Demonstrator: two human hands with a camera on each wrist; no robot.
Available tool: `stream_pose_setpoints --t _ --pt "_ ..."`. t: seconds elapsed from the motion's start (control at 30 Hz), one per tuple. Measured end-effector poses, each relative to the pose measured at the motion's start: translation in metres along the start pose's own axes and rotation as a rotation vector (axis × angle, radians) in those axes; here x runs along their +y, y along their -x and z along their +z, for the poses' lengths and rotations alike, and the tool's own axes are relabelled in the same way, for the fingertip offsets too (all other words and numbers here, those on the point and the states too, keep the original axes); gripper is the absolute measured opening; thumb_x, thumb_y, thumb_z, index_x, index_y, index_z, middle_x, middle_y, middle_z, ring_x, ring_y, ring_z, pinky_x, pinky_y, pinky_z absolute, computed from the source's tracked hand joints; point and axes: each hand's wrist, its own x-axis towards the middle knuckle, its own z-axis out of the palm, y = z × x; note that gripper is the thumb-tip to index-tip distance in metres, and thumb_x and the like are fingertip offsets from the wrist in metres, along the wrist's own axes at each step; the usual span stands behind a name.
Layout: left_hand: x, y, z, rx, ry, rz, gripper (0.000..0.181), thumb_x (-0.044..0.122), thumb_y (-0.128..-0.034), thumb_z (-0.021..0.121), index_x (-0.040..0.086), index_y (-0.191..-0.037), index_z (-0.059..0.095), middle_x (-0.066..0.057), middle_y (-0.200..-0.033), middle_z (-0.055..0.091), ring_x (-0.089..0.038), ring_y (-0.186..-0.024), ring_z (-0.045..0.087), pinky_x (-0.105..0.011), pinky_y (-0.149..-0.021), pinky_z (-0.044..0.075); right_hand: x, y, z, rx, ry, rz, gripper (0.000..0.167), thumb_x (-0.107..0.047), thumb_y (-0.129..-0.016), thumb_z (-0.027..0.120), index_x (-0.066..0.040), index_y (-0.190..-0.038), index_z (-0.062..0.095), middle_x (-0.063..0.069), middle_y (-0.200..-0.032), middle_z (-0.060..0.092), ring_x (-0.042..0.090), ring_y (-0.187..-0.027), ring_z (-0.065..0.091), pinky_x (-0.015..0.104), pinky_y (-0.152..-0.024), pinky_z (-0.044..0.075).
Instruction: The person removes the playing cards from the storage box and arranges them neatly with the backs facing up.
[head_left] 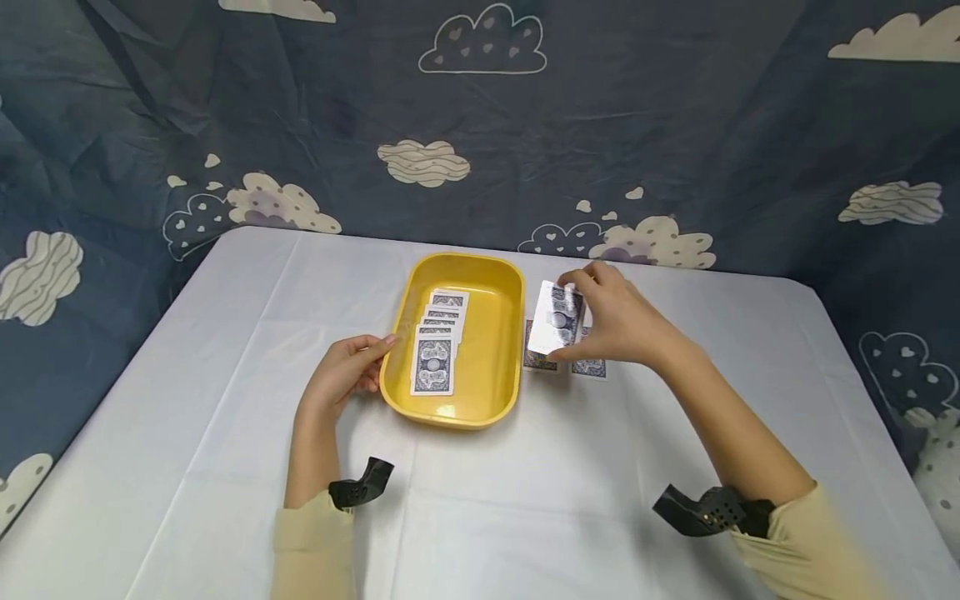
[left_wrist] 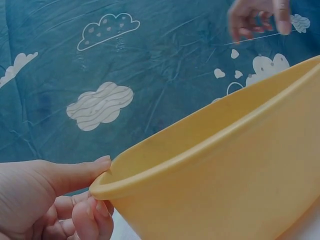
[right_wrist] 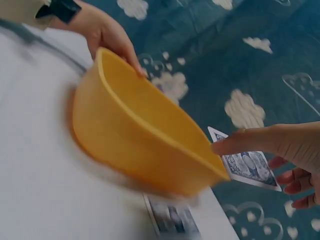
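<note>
I have the left hand [head_left: 339, 372] pinching the left rim of the yellow tray [head_left: 487, 358], where overlapping cards [head_left: 433, 367] lie. Right of it, the right hand [head_left: 621, 318] grips a raised card [head_left: 553, 323] above table cards [head_left: 589, 369]; cloud-print cloth [head_left: 480, 108] hangs beyond.

The tray [head_left: 491, 358] looks smooth glossy plastic, one card [head_left: 557, 319] shiny, the tablecloth [head_left: 487, 517] matt fabric.

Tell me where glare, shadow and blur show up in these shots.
Head view: glare whitens part of the held card, a highlight marks the yellow tray, soft shadows fall on the white cloth; left wrist view: the right hand looks slightly blurred; right wrist view: the tray's base and the card on the cloth are smeared.
</note>
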Motion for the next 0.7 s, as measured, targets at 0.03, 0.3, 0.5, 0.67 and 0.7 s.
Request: stream_pose_setpoints --t 0.03,0.3,0.5,0.67,0.7 --pt "0.000 0.000 0.000 -0.002 0.002 -0.002 0.042 0.031 -0.0894 0.061 -0.008 -0.104 0.054 0.003 -0.057 0.051 -0.004 -0.042 0.045 -0.017 -0.042 0.043 0.007 0.003 -0.001 0.005 0.016 0.014 0.090 -0.044 -0.050 0.088 -0.011 -0.125 0.049 0.010 -0.111 0.046 0.026 -0.096 0.044 0.043 -0.084 0.047" --pt "-0.001 0.001 -0.002 -0.008 0.012 -0.004 0.042 0.030 -0.0901 0.060 -0.009 -0.106 0.054 0.003 -0.057 0.051 -0.006 -0.042 0.045 -0.018 -0.042 0.043 0.066 0.025 -0.008 -0.048 0.044 0.058 0.089 -0.038 -0.051 0.089 -0.008 -0.125 0.048 0.016 -0.112 0.044 0.032 -0.098 0.043 0.050 -0.085 0.042" --pt "-0.001 0.002 -0.002 -0.001 0.023 -0.005 0.040 0.029 -0.0898 0.061 -0.008 -0.103 0.054 0.003 -0.057 0.050 -0.005 -0.042 0.045 -0.017 -0.042 0.043 0.092 0.034 -0.007 -0.168 0.081 0.116 0.089 -0.044 -0.053 0.087 -0.008 -0.125 0.049 0.021 -0.115 0.044 0.037 -0.104 0.041 0.057 -0.089 0.040" --pt "-0.001 0.002 -0.001 0.001 0.028 0.001 0.038 0.030 -0.0890 0.062 -0.005 -0.100 0.055 0.003 -0.056 0.050 -0.005 -0.042 0.046 -0.017 -0.041 0.043 0.110 0.037 0.005 -0.220 0.096 0.124 0.089 -0.046 -0.054 0.086 -0.009 -0.125 0.050 0.023 -0.116 0.045 0.040 -0.105 0.043 0.059 -0.089 0.041" --pt "-0.001 0.001 -0.001 0.001 0.027 0.001 0.038 0.031 -0.0888 0.062 -0.005 -0.099 0.055 0.003 -0.056 0.050 -0.005 -0.042 0.046 -0.017 -0.041 0.043 0.113 0.038 0.008 -0.225 0.096 0.120 0.089 -0.047 -0.054 0.086 -0.009 -0.126 0.050 0.023 -0.116 0.045 0.040 -0.106 0.044 0.059 -0.089 0.041"
